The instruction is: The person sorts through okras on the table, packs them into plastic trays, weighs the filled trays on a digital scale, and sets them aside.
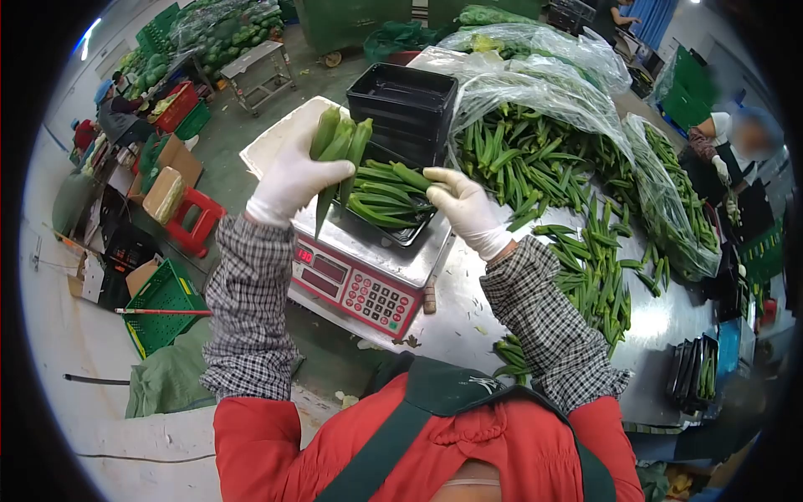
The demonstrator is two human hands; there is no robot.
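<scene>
My left hand (297, 177), in a white glove, is closed around several okra pods (341, 142) that point upward over the left side of the scale. On the scale (360, 289) rests a black tray (407, 238) partly filled with okra (385, 197). At the tray's right edge, my gloved right hand (467, 209) pinches the end of an okra pod (410, 176) lying on top of the others. Red digits glow on the scale's display, with a keypad beside it.
Behind the tray stands a stack of black trays (401, 100). Loose okra (598, 268) covers much of the metal table (669, 322) to the right, near plastic bags of okra (669, 201). Packed trays (693, 372) sit at the right. Another person (744, 151) stands across the table.
</scene>
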